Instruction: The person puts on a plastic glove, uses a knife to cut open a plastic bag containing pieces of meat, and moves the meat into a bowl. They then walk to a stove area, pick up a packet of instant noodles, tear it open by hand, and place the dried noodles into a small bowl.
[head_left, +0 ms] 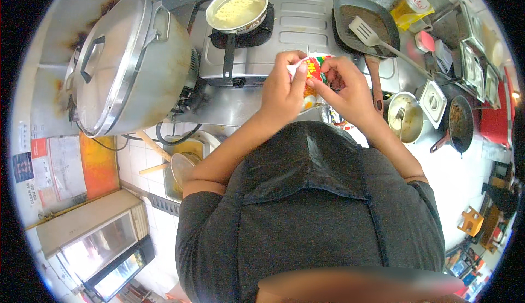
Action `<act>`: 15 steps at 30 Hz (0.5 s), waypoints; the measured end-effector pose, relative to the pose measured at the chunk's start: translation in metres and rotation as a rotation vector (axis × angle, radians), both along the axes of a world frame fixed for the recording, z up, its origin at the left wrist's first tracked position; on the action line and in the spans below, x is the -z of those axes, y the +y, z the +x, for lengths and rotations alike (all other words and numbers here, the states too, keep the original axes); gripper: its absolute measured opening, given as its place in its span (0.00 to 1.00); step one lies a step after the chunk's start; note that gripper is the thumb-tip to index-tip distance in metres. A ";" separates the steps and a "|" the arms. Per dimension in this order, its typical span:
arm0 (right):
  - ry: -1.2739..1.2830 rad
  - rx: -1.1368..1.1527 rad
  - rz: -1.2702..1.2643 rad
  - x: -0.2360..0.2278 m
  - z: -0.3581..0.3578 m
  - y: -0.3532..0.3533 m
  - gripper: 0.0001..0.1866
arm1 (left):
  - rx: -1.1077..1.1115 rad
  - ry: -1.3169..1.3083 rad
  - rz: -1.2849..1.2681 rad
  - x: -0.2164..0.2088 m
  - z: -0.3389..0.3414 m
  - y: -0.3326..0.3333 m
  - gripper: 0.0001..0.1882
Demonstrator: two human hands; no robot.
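Observation:
My left hand and my right hand both grip a crinkly red, yellow and green food packet above the front edge of the stove. The fingers pinch it from either side, and they cover much of it. Beyond my left hand, a light saucepan sits on the left burner with its black handle toward me. Pale noodles lie in liquid inside it. Below my hands, partly hidden by them, are some shiny printed wrappers.
A large lidded metal pot stands at the left. On the right burner, a white slotted spatula rests across a square dark pan. Farther right are a pot with a fork, a steel lid and a dark frying pan.

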State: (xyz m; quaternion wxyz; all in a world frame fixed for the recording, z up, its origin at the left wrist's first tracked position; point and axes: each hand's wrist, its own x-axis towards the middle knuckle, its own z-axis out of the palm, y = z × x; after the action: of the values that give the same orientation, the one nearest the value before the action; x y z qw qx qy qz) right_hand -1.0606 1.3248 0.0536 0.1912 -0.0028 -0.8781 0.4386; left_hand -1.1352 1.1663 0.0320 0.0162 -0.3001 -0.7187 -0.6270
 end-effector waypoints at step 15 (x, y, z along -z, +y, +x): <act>0.134 -0.136 0.132 0.008 -0.005 0.005 0.10 | 0.262 0.212 0.131 0.017 0.008 0.002 0.18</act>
State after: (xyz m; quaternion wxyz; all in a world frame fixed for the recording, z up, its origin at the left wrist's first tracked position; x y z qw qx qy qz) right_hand -1.0659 1.3300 0.0458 0.2191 0.0989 -0.8884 0.3911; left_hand -1.1272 1.1682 0.0149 0.0296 -0.4540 -0.6254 -0.6339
